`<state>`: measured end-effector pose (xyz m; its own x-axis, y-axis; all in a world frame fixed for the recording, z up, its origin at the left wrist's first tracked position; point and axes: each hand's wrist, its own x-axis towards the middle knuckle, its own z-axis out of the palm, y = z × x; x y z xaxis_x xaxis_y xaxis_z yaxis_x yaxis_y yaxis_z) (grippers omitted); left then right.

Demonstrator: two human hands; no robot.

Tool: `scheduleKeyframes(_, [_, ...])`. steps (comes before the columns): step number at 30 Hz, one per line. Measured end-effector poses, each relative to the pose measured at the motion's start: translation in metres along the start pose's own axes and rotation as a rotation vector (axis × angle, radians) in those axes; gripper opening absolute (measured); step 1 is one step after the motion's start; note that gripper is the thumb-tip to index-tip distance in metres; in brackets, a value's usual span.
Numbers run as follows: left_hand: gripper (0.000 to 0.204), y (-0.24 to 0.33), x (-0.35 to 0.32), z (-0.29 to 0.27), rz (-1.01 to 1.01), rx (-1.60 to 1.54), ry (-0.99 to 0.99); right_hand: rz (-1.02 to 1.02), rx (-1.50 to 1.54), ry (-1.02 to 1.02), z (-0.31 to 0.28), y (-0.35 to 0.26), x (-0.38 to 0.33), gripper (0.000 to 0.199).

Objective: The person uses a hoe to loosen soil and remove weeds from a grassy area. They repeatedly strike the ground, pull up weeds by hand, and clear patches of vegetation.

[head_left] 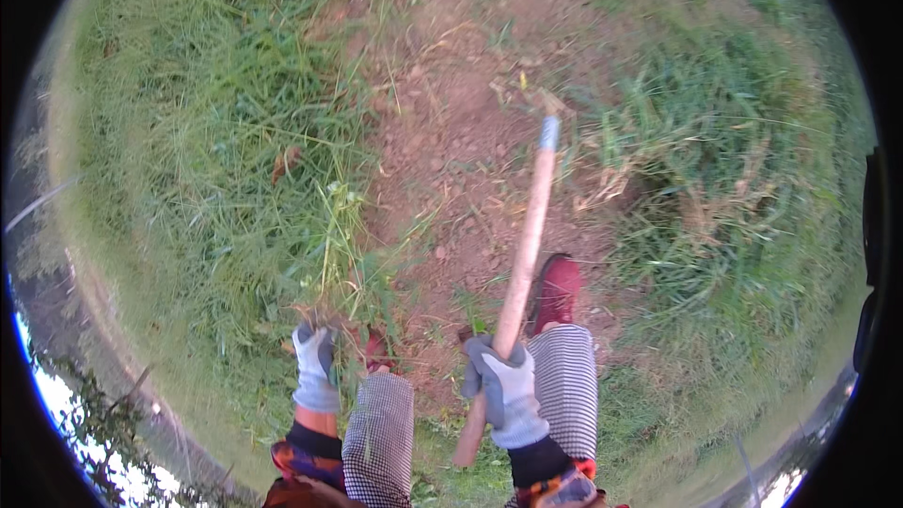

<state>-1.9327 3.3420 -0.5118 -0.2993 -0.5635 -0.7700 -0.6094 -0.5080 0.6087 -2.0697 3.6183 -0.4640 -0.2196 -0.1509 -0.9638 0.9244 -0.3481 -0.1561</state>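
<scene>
My right hand, in a grey-and-white work glove, is wrapped round the wooden handle of a hoe. The handle slants up and away, with a blue band near its far end. There the small head lies blurred against the soil and dry stalks, so its shape is hard to make out. In a matching glove, my left hand is closed on a clump of weeds. Long green stems rise above the fist, and brownish, root-like strands show at its top.
Bare reddish soil with small clods runs up the middle. Tall grass grows thickly on the left, and more grass with dry tufts on the right. My red shoe stands close beside the hoe handle; the other is partly hidden by plants.
</scene>
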Motion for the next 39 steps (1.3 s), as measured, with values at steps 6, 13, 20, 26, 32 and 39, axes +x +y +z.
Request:
scheduleKeyframes(6, [0.046,0.086,-0.088,-0.043,0.04,-0.006,0.15,-0.02,-0.119,-0.062,-0.016,0.01,-0.013,0.012])
scheduleKeyframes(13, [0.031,0.174,-0.133,-0.173,0.14,0.011,0.161,-0.181,-1.035,0.17,-0.039,-0.022,-0.041,0.03])
scheduleKeyframes(20, [0.048,0.22,-0.139,-0.178,0.087,-0.03,0.193,-0.325,-1.557,0.501,-0.096,-0.136,-0.108,0.026])
scheduleKeyframes(26, [0.045,0.296,-0.152,-0.112,0.426,-0.014,0.176,-0.201,-1.496,0.753,-0.222,-0.13,-0.26,0.026])
scheduleKeyframes(32, [0.052,0.34,-0.22,0.073,0.559,0.21,-0.275,0.144,-1.34,0.934,-0.334,-0.104,-0.382,0.03])
scheduleKeyframes(39, [0.043,0.322,-0.393,0.3,0.753,0.122,-0.584,0.145,-1.239,0.889,-0.373,-0.106,-0.404,0.031])
